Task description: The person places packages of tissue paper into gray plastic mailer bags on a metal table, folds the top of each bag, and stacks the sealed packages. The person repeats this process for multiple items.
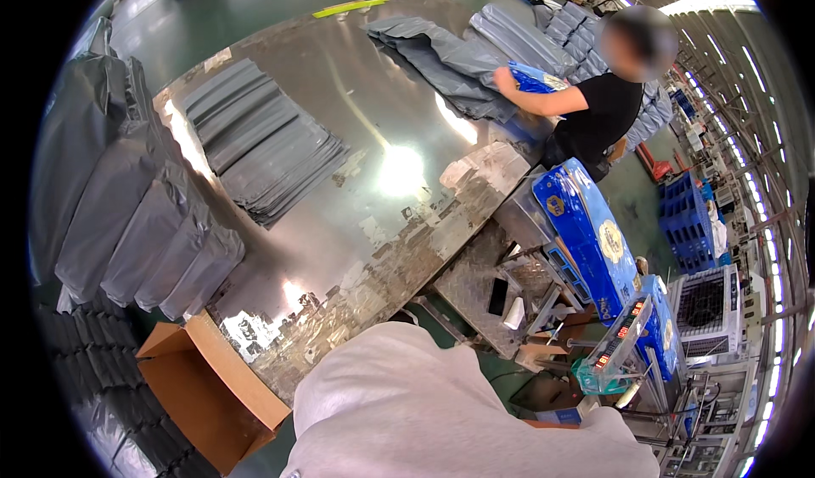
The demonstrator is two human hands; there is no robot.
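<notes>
Neither of my hands shows; only my light grey shirt (399, 410) fills the lower middle, with a sliver of bare arm at its right edge. In front of me stands a metal-topped table (340, 232) with worn tape along its near edge. A fanned stack of flat grey plastic bags (255, 138) lies on its left part. More grey bags (441, 58) rest in a pile at the far right. Beside that pile a co-worker in a black top (598, 113) reaches an arm to a blue printed package (535, 79).
Filled grey sacks (127, 172) are heaped at the left, above an open cardboard box (208, 393). To the right are long blue cartons (586, 232), a low side table (475, 287) with a phone (498, 296), a lit display (621, 334) and a white fan unit (706, 312).
</notes>
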